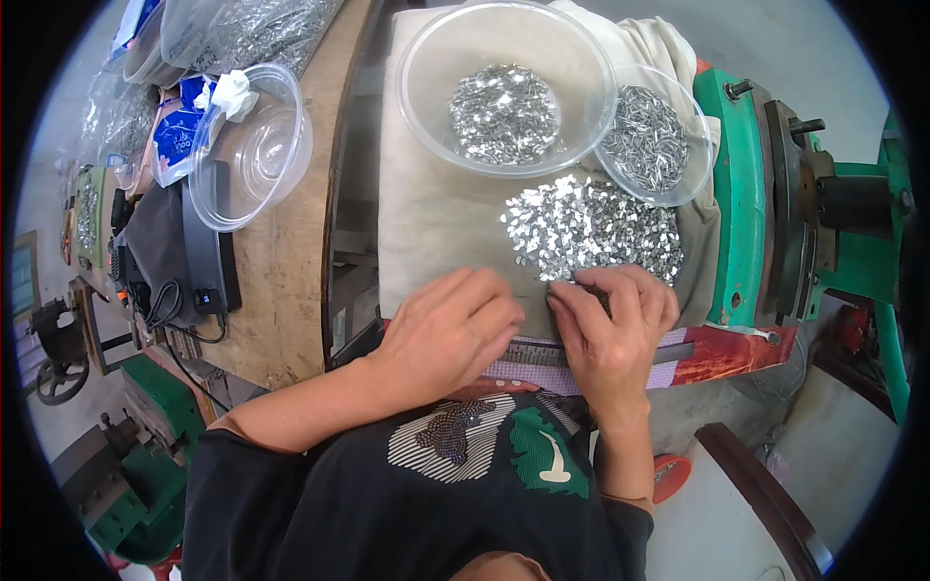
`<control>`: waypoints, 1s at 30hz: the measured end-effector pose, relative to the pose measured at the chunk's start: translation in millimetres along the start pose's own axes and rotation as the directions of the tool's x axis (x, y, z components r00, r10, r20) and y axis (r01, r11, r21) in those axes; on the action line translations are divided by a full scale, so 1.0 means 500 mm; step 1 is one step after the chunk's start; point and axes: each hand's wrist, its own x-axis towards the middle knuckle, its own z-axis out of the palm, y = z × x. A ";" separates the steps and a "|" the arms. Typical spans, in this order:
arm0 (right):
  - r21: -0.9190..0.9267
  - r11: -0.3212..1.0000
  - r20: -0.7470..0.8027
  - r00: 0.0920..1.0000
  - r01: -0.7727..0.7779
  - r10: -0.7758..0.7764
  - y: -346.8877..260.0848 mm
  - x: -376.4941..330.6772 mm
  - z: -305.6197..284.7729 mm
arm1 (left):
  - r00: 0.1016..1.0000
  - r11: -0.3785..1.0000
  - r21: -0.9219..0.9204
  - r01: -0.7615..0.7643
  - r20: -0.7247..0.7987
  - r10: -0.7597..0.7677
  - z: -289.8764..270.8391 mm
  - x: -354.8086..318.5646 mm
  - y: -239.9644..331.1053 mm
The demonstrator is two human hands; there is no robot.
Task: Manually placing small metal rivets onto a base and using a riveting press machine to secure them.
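Observation:
A heap of small shiny metal pieces (596, 228) lies spread on the cloth-covered work surface. My right hand (620, 329) is at the near edge of this heap, thumb and fingers bent toward each other; anything between their tips is too small to make out. Left of it, my left hand (450, 324) rests low over the cloth's front edge with its fingers curled and pressed together. Its fingertips point toward a dark notched strip (538, 353) along the front edge, and what they hold, if anything, is hidden.
Beyond the heap stand a large clear bowl (412, 97) and a smaller clear bowl (702, 155), both holding metal pieces. Green machinery (731, 213) borders the right side. On the wooden table (291, 300) at left are a clear tub (262, 160) and a black power strip (218, 242).

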 end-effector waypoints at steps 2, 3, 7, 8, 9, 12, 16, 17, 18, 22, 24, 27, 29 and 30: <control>-0.015 1.000 -0.010 1.000 0.024 -0.024 0.000 0.002 0.003 | 1.000 1.000 0.023 -0.013 -0.006 0.013 -0.001 0.014 -0.009; -0.019 0.999 -0.005 0.999 0.033 -0.033 -0.002 0.002 0.002 | 1.000 0.999 0.047 -0.022 -0.014 0.022 -0.001 0.020 -0.013; 0.007 1.000 0.049 0.998 0.026 -0.026 0.001 -0.013 -0.013 | 0.999 0.997 0.067 -0.045 0.000 0.045 0.004 0.040 -0.015; 0.006 1.000 0.050 0.998 0.026 -0.026 0.002 -0.018 -0.017 | 0.998 0.996 0.064 -0.061 0.007 0.060 0.008 0.044 -0.016; 0.027 1.000 0.063 0.998 0.014 -0.016 0.001 -0.023 -0.020 | 0.997 0.995 0.061 -0.078 0.016 0.077 0.012 0.047 -0.017; 0.050 0.998 0.073 0.997 -0.037 0.033 0.006 -0.032 -0.028 | 0.995 0.992 0.082 -0.098 0.022 0.096 0.025 0.054 -0.019; 0.070 0.988 0.060 0.989 -0.137 0.133 0.005 -0.035 -0.038 | 0.990 0.981 0.140 -0.137 0.030 0.134 0.035 0.064 -0.021; 0.070 0.988 0.059 0.989 -0.138 0.134 0.003 -0.036 -0.037 | 0.990 0.976 0.164 -0.143 0.042 0.138 0.035 0.066 -0.020; 0.067 0.987 0.057 0.988 -0.149 0.145 0.000 -0.037 -0.035 | 0.989 0.971 0.187 -0.148 0.053 0.141 0.036 0.068 -0.018; 0.044 0.986 0.043 0.986 -0.163 0.161 -0.011 -0.035 -0.031 | 0.988 0.968 0.204 -0.149 0.070 0.137 0.035 0.067 -0.015; 0.031 0.987 0.047 0.986 -0.159 0.157 -0.018 -0.032 -0.024 | 0.993 0.978 0.180 -0.108 0.066 0.098 0.033 0.061 -0.015; 0.005 0.988 0.049 0.987 -0.157 0.156 -0.026 -0.028 -0.017 | 0.998 0.989 0.134 -0.054 0.036 0.049 0.026 0.055 -0.013; -0.004 0.988 0.047 0.987 -0.155 0.155 -0.028 -0.027 -0.018 | 1.000 0.992 0.125 -0.016 0.028 0.012 0.021 0.050 -0.011; -0.005 0.989 0.055 0.987 -0.151 0.151 -0.027 -0.027 -0.020 | 0.999 0.993 0.114 0.021 0.023 -0.024 0.019 0.049 -0.011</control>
